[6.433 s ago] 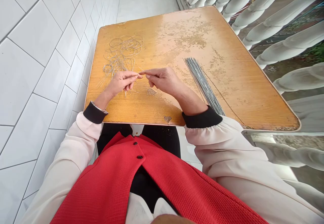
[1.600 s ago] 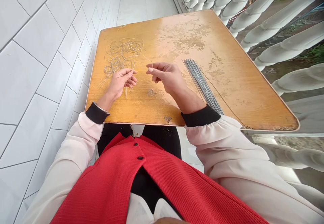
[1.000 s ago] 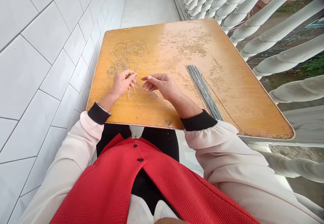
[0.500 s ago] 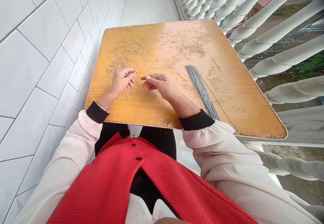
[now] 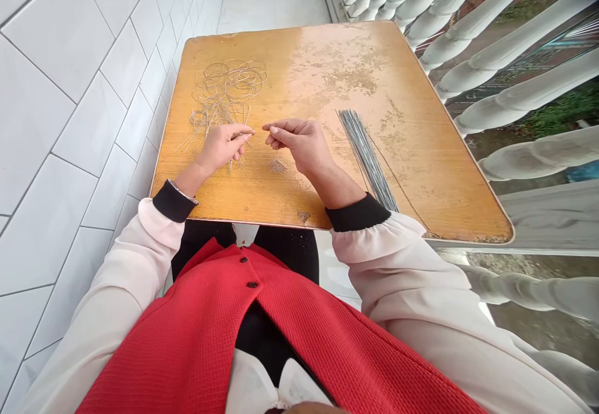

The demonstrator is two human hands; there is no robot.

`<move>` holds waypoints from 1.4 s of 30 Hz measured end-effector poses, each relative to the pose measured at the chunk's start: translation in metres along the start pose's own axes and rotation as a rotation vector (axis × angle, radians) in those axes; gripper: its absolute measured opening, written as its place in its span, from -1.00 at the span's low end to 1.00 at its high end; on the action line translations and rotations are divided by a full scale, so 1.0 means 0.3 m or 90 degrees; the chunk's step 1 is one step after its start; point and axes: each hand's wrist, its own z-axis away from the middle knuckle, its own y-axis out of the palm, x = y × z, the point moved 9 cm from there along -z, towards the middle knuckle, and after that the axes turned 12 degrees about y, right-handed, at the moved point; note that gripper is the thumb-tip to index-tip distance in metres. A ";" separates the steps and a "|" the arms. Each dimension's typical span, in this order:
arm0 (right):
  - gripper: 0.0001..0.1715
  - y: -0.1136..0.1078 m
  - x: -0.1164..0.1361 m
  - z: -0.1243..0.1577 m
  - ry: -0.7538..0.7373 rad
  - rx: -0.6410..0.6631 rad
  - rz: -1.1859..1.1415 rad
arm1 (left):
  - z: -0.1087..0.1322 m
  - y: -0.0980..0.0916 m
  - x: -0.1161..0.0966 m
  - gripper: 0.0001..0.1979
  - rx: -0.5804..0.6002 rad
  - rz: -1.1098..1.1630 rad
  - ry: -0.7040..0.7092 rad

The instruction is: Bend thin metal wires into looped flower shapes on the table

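Note:
Over the near left part of the table, my left hand (image 5: 221,147) is closed in a pinch, with a thin piece of wire between thumb and forefinger. Just to its right, my right hand (image 5: 303,142) pinches a thin wire too, its fingertips a small gap away from the left ones. Whether both hold the same wire is too fine to tell. Behind my left hand lies a loose tangle of looped and bent wires (image 5: 234,82), some ends partly hidden by that hand. A bundle of straight grey wires (image 5: 369,159) rests right of my right forearm.
The worn wooden table (image 5: 322,98) has peeling patches and a rounded rim. A white tiled wall (image 5: 88,120) stands close on the left. White balusters (image 5: 486,67) run along the right side. One single wire (image 5: 397,180) lies beside the bundle.
My right hand's fingers have closed into a tighter pinch, and its fingertips have turned upward. Both hands stay close together. The whole view has shifted slightly.

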 end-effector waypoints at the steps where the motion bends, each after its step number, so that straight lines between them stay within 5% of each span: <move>1: -0.92 0.002 0.000 -0.001 0.000 0.002 -0.001 | 0.000 0.001 0.000 -0.83 0.006 -0.011 0.009; 11: -0.95 0.010 0.001 -0.001 0.004 0.002 0.041 | -0.001 0.012 0.006 -0.86 0.032 -0.052 0.042; 17: -0.88 -0.004 -0.008 0.001 0.024 -0.006 0.034 | 0.000 -0.021 0.007 -0.88 -0.039 -0.009 -0.023; 25: -0.86 0.036 -0.036 0.004 0.076 0.068 -0.059 | 0.003 -0.065 0.000 -0.87 -0.133 0.052 -0.060; 33: -0.72 0.093 -0.025 0.036 0.103 0.161 -0.105 | 0.014 -0.058 -0.011 -0.86 -0.134 0.094 -0.080; 42: -0.65 0.045 0.002 0.041 0.042 0.072 -0.075 | 0.012 -0.058 0.003 -0.91 -0.143 0.106 -0.092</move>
